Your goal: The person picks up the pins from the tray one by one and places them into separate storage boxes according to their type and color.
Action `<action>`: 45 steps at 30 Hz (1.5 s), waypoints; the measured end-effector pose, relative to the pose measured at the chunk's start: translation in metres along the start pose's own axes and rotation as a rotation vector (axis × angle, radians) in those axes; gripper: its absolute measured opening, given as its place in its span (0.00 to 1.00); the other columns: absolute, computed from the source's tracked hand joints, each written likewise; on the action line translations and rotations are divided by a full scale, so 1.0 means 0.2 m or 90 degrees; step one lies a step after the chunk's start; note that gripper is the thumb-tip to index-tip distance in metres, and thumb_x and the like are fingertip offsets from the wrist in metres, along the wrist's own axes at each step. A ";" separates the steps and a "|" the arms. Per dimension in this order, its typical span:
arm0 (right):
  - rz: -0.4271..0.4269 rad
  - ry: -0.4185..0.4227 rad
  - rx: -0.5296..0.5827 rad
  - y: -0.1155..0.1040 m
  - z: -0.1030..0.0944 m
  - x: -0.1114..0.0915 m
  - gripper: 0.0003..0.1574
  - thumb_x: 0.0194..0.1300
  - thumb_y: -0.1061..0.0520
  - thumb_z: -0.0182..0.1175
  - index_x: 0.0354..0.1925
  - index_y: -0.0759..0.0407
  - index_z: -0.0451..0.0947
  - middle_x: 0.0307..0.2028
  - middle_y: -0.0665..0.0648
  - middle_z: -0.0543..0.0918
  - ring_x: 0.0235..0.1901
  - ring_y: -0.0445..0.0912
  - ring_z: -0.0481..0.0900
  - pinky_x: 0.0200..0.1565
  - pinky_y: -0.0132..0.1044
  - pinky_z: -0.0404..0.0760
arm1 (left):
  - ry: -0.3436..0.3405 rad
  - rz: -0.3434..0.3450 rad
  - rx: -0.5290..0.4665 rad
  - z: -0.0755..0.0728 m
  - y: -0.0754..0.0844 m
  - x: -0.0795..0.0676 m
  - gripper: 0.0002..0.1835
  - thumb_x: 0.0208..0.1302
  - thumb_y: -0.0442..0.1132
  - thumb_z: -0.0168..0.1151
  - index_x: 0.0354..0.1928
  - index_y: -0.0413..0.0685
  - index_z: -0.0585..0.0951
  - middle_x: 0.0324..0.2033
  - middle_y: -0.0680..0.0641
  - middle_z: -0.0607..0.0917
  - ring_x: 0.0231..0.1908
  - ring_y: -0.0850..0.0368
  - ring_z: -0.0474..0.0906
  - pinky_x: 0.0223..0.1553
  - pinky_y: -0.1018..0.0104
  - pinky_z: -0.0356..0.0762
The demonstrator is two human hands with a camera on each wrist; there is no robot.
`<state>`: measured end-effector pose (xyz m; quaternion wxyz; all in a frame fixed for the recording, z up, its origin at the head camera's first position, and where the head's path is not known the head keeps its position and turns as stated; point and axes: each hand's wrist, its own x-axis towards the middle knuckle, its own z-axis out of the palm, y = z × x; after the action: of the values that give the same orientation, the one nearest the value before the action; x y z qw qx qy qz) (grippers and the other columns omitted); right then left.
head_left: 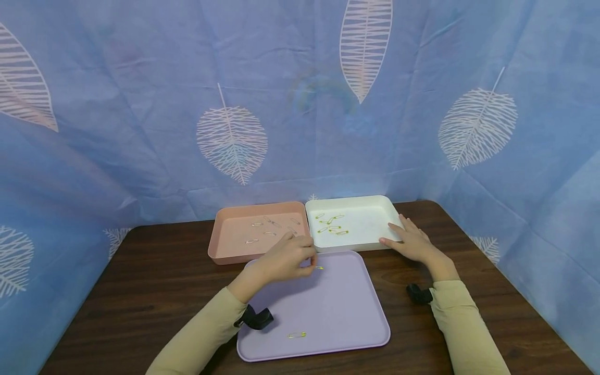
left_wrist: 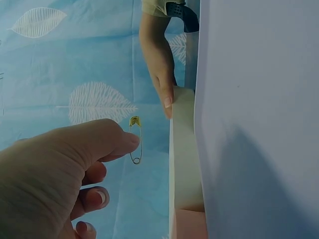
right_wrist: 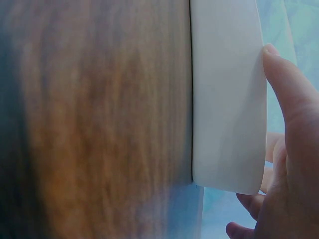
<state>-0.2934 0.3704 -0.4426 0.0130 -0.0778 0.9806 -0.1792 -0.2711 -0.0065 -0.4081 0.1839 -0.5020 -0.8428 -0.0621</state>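
My left hand (head_left: 289, 258) pinches a gold safety pin (left_wrist: 135, 142) between thumb and forefinger, over the far part of the lavender tray (head_left: 328, 307). In the left wrist view the pin stands upright with its cap on top. Another gold safety pin (head_left: 297, 335) lies near the tray's front edge. My right hand (head_left: 412, 240) rests at the right front corner of the white tray (head_left: 370, 221), thumb at its rim and fingers spread along the side. Several gold safety pins (head_left: 335, 227) lie in the left half of that tray.
Left of the white tray, side by side with it, stands a pink tray (head_left: 229, 234) holding several silver safety pins (head_left: 269, 234). All three trays are on a dark wooden table (head_left: 154, 291). A blue leaf-print cloth (head_left: 290, 130) hangs behind and at the sides.
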 end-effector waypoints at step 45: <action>-0.004 0.004 -0.005 0.02 0.00 0.00 0.53 0.67 0.30 0.51 0.72 0.65 0.57 0.74 0.76 0.41 0.73 0.73 0.40 0.65 0.74 0.44 | 0.010 -0.105 0.007 0.17 -0.10 0.44 0.04 0.65 0.46 0.61 0.35 0.62 0.85 0.33 0.58 0.78 0.31 0.63 0.72 0.34 0.68 0.56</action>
<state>-0.2944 0.3734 -0.4439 0.0094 -0.0807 0.9811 -0.1758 -0.3334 0.0659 -0.4046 0.1872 -0.4296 -0.8801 -0.0763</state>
